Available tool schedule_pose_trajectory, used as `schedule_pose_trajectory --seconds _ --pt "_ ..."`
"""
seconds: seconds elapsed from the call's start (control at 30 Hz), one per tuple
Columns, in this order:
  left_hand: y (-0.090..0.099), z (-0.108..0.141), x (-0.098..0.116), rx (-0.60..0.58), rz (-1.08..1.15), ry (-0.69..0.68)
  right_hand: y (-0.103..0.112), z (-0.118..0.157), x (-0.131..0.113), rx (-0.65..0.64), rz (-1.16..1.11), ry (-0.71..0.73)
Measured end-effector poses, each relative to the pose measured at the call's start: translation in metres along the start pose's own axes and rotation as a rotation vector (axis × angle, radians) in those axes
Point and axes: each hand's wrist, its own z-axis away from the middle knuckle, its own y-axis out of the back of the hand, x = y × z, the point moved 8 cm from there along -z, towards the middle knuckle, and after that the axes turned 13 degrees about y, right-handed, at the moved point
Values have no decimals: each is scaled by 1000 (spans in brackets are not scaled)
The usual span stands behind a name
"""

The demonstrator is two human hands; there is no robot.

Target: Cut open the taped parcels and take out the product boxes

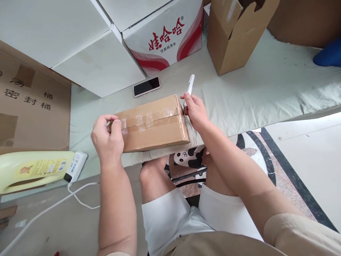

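A long brown cardboard box [151, 133] lies on the pale green cloth, with clear tape along its top seam. My left hand [108, 137] grips the box's left end, thumb on top and fingers bent over the far side. In my right hand [195, 110] is a white utility knife [190, 84], pinched near its lower end. Its handle points up and away, and the blade end is at the box's right end, by the taped seam. How deep the blade sits there is hidden by my fingers.
Behind the box lies a phone [147, 86]. A white and red carton [166, 39] and an open-topped brown box [234, 39] stand farther back. On the left are a yellow jug [34, 169], a white power strip [77, 166] with a cable, and a large carton [34, 117].
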Motion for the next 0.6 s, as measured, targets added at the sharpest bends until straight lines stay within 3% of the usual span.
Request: schedule_pose_trajectory --seconds 0.33,0.6 --pt "-3 -7 -14 -29 -74 -22 -3 -3 -2 -11 141 131" --pt "0 0 -3 2 -53 24 -1 0 -8 -42 218 168"
